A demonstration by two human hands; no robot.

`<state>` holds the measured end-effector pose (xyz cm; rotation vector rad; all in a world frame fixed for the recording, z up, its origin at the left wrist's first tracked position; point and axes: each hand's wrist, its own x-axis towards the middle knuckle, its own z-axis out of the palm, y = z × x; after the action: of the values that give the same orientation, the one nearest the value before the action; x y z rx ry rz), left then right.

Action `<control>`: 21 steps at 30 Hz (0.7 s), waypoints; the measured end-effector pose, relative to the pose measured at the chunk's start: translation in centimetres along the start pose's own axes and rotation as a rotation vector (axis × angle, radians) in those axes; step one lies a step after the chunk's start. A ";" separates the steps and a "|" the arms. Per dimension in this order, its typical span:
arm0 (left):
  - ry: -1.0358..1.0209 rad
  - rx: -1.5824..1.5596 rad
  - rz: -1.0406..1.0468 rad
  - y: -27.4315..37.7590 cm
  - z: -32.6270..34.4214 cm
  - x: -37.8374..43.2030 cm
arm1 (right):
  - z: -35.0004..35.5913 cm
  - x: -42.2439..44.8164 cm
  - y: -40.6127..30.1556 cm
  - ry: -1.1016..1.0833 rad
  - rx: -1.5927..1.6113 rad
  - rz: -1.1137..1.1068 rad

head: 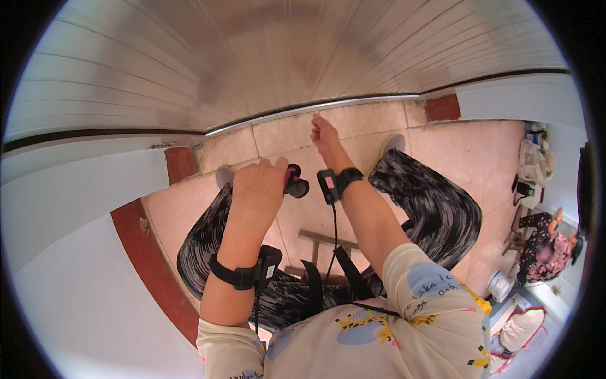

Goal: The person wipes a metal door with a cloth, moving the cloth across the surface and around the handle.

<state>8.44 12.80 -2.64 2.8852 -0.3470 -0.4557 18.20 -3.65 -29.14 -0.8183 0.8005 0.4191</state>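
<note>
My left hand (258, 184) is closed around a small rolled bundle (294, 182), black and dark red and apparently cloth, which sticks out past the thumb side. Part of the bundle is hidden inside the fist. Ahead and to the right, my right hand (325, 135) is raised with its fingers curled together. It is apart from the left hand, and anything thin between its fingertips is too small to make out. A black strap with a small cabled box (328, 186) sits on the right wrist. Another strapped box (270, 267) is on the left forearm.
A ribbed panel door (303, 52) stands before my feet on a tiled floor (303, 142). A low wooden stool (322, 237) shows between my knees. At right are a seated person (544, 251), a white bucket (500, 286) and several bags (531, 158).
</note>
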 end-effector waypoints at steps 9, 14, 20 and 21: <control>-0.032 -0.005 -0.026 -0.2 -0.5 0.1 | 4.3 2.2 -0.9 0.121 0.126 0.011; -0.044 -0.009 -0.040 -0.2 -0.7 -0.1 | 4.1 2.0 -1.3 0.080 0.152 0.023; 0.004 -0.015 -0.028 -0.4 -0.6 -0.1 | 1.6 0.0 -0.1 0.117 0.074 0.061; 0.016 -0.020 -0.016 -0.3 -0.6 0.0 | 1.1 0.0 -0.1 0.126 0.049 0.070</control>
<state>8.64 13.19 -2.18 2.8727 -0.3150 -0.4359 18.72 -2.86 -28.66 -0.7786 0.9554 0.4115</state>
